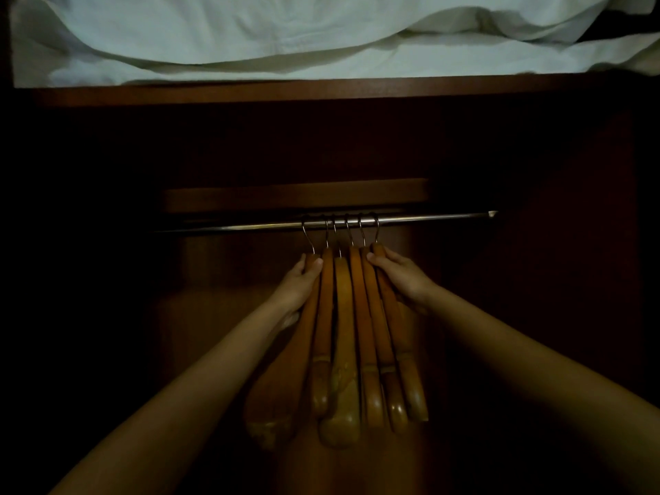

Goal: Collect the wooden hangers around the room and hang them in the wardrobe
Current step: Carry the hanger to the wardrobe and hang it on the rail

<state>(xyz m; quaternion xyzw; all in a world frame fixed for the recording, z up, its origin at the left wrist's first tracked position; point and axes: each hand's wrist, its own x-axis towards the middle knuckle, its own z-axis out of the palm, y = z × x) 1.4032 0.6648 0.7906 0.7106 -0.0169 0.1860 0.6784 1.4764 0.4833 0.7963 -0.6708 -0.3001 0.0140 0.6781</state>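
Several wooden hangers (344, 316) hang side by side by their metal hooks from a steel rail (428, 219) inside the dark wardrobe. My left hand (303, 280) grips the top of the leftmost hanger (303, 337), thumb on its shoulder just below the hook. On the other side my right hand (401, 273) holds the top of the rightmost hanger (396, 337). Both forearms reach in from the bottom corners. The hangers between the two hands are bunched close together.
A wooden shelf edge (321, 91) runs across above the rail, with crumpled white bedding (285, 37) lying on it. A wooden bar (296, 198) sits just behind the rail. The wardrobe's side walls and lower part are in deep shadow.
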